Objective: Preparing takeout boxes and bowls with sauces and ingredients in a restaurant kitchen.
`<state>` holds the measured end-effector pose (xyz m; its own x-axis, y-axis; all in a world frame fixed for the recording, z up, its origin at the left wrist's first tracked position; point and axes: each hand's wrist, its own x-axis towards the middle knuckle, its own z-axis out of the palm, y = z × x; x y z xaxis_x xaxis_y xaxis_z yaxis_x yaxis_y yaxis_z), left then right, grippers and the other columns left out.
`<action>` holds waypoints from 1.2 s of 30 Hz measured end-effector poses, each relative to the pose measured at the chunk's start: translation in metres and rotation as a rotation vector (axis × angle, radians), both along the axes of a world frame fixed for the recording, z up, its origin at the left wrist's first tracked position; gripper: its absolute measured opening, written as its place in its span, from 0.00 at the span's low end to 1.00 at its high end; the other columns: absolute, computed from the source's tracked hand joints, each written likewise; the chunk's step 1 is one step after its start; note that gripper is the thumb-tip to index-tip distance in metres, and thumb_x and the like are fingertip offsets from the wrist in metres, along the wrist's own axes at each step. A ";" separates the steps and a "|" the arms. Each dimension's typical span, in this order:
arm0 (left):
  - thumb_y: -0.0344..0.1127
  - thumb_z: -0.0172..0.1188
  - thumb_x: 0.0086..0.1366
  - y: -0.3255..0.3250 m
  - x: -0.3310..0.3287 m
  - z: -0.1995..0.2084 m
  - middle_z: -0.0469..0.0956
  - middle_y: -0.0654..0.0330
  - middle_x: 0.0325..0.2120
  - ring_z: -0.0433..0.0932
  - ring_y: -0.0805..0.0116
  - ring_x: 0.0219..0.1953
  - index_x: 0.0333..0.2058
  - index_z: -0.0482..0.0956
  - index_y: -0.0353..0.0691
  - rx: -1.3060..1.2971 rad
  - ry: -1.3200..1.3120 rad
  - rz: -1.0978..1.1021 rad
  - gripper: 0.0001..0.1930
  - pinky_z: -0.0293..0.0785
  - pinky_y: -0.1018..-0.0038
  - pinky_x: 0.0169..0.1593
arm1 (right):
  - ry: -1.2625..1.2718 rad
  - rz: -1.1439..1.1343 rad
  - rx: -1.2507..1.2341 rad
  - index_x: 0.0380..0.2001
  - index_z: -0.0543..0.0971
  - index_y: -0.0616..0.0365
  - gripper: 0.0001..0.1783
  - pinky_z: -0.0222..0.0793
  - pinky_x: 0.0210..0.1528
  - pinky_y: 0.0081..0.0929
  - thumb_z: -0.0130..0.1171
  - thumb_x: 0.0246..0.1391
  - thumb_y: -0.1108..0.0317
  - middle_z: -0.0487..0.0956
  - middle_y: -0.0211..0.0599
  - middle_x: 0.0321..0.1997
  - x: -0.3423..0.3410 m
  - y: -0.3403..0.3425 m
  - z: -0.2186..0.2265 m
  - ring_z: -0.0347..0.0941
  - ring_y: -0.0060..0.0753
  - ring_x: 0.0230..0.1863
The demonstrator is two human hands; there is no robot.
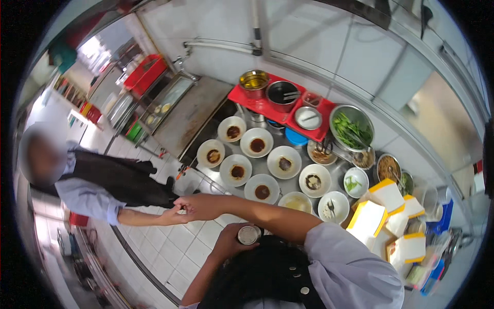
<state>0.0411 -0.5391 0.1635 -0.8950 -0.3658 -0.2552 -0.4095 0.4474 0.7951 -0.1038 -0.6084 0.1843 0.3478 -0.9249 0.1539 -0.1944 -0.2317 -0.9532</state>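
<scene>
My left hand (pixel 230 241) holds a small jar (pixel 249 235) with a round pale lid against my dark apron. My right arm reaches across to the left, and my right hand (pixel 201 207) meets the open palm of a co-worker's hand (pixel 172 217). My right fingers are curled together; whatever is between them, if anything, is too small to make out. Beyond my right forearm stand several white bowls, such as a bowl with dark brown sauce (pixel 262 192). Nearer my right elbow sits a white bowl with a spoon (pixel 332 207).
A red tray (pixel 267 110) bears metal pots at the back. Beside it are a steel bowl of green leaves (pixel 352 127) and bowls of toppings. Yellow-and-white cartons (pixel 366 219) stand at the right. The co-worker (pixel 113 177) stands on the tiled floor (pixel 159 247) at the left.
</scene>
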 end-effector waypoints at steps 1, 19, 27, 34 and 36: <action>0.46 0.85 0.47 -0.007 -0.018 0.001 0.85 0.52 0.50 0.81 0.52 0.56 0.54 0.82 0.43 0.000 -0.014 -0.022 0.36 0.74 0.57 0.63 | 0.043 0.019 -0.052 0.63 0.73 0.59 0.37 0.75 0.56 0.42 0.68 0.60 0.46 0.82 0.49 0.51 -0.034 0.013 0.012 0.81 0.50 0.53; 0.31 0.78 0.49 -0.126 -0.457 0.044 0.74 0.44 0.60 0.75 0.46 0.62 0.65 0.69 0.35 -0.128 0.547 -0.591 0.43 0.73 0.58 0.64 | 0.884 -1.379 0.051 0.59 0.70 0.66 0.35 0.78 0.52 0.53 0.71 0.55 0.58 0.76 0.62 0.56 -0.332 0.159 0.090 0.78 0.68 0.52; 0.32 0.76 0.51 -0.177 -0.580 0.005 0.71 0.47 0.64 0.71 0.47 0.66 0.67 0.67 0.39 -0.758 0.391 -0.930 0.44 0.70 0.57 0.69 | 1.106 -1.577 0.146 0.64 0.69 0.58 0.34 0.78 0.54 0.49 0.69 0.57 0.62 0.75 0.51 0.62 -0.389 0.132 0.018 0.78 0.61 0.56; 0.36 0.79 0.48 -0.161 -0.603 0.007 0.75 0.45 0.60 0.76 0.46 0.63 0.57 0.77 0.36 -0.829 0.103 -1.027 0.36 0.74 0.56 0.65 | 1.218 -1.475 0.434 0.65 0.70 0.55 0.37 0.74 0.59 0.48 0.72 0.55 0.58 0.77 0.45 0.62 -0.413 0.121 -0.004 0.77 0.52 0.60; 0.37 0.81 0.45 -0.160 -0.602 0.012 0.75 0.46 0.60 0.73 0.46 0.64 0.60 0.75 0.34 -0.797 0.109 -1.022 0.41 0.73 0.57 0.67 | 1.258 -1.443 0.455 0.65 0.71 0.54 0.37 0.74 0.59 0.48 0.73 0.53 0.57 0.78 0.44 0.61 -0.415 0.123 -0.009 0.77 0.50 0.61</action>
